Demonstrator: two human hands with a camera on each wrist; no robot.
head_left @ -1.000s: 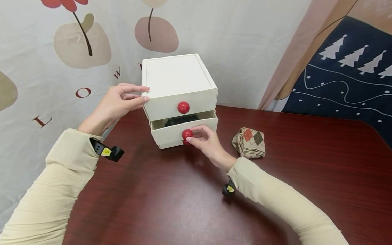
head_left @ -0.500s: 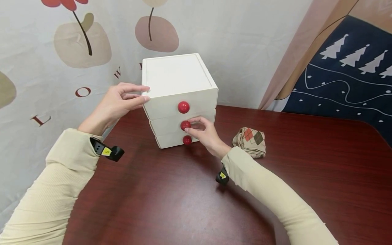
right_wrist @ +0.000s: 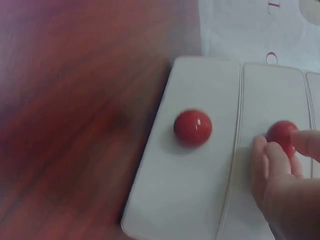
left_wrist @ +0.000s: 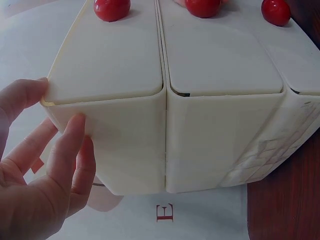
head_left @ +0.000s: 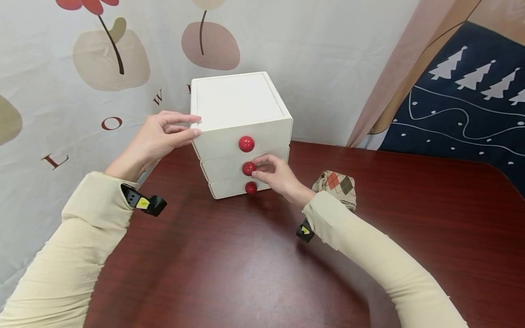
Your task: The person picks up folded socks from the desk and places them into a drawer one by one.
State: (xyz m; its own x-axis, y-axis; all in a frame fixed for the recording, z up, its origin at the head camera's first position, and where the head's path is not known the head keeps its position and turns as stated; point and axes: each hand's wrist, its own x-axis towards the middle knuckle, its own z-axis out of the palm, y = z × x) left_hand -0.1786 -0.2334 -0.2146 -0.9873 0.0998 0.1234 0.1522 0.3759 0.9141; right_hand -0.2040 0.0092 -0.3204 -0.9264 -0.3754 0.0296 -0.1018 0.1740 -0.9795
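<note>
On the tabletop (head_left: pixel 229 273), at right, lies a cloth (head_left: pixel 345 184). The right hand (head_left: pixel 282 177) pinches the middle knob (head_left: pixel 248 168); the middle drawer (head_left: pixel 221 171), open a moment ago, is now pushed in, so its closing seems complete. The left hand (head_left: pixel 157 133) touches, without clenching, the cabinet (head_left: pixel 235 100) at its front left top corner.

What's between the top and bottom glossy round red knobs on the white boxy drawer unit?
The glossy round red middle knob, pinched by the bare right hand, on the white rectangular middle drawer front. The head view shows it.
</note>
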